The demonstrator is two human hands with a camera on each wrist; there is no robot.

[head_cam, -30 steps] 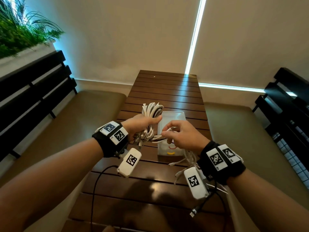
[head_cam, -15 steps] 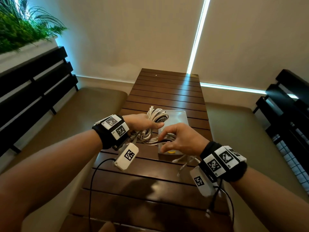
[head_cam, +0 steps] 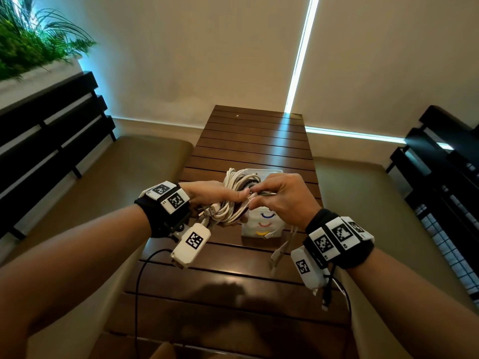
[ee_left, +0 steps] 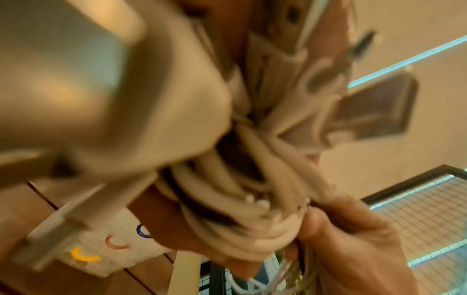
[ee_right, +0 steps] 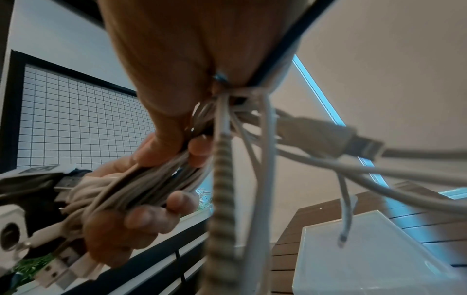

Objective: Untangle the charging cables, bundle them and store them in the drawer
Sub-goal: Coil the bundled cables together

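Observation:
A coiled bundle of white charging cables (head_cam: 234, 185) hangs above the table, over a small white drawer box (head_cam: 261, 225) with coloured arcs on its front. My left hand (head_cam: 234, 196) grips the coil's middle, fingers wrapped round the strands (ee_right: 131, 217). My right hand (head_cam: 254, 196) pinches strands of the same bundle right beside the left thumb, thumb and finger closed on them (ee_right: 177, 151). Loose cable ends (head_cam: 281, 248) with plugs dangle below my right wrist; a USB plug (ee_right: 353, 139) sticks out sideways. The left wrist view is blurred, showing cables (ee_left: 242, 201).
The slatted dark wooden table (head_cam: 254, 141) runs away from me between two padded benches (head_cam: 145, 164) with black slatted backs. A planter with green leaves (head_cam: 28, 45) sits at upper left. A black wire (head_cam: 137, 294) trails from my left wrist.
The coil tipped from upright toward the box, then lifted slightly. My right hand went from pinching one strand, to fingers spread over the coil, to pinching strands next to the left thumb.

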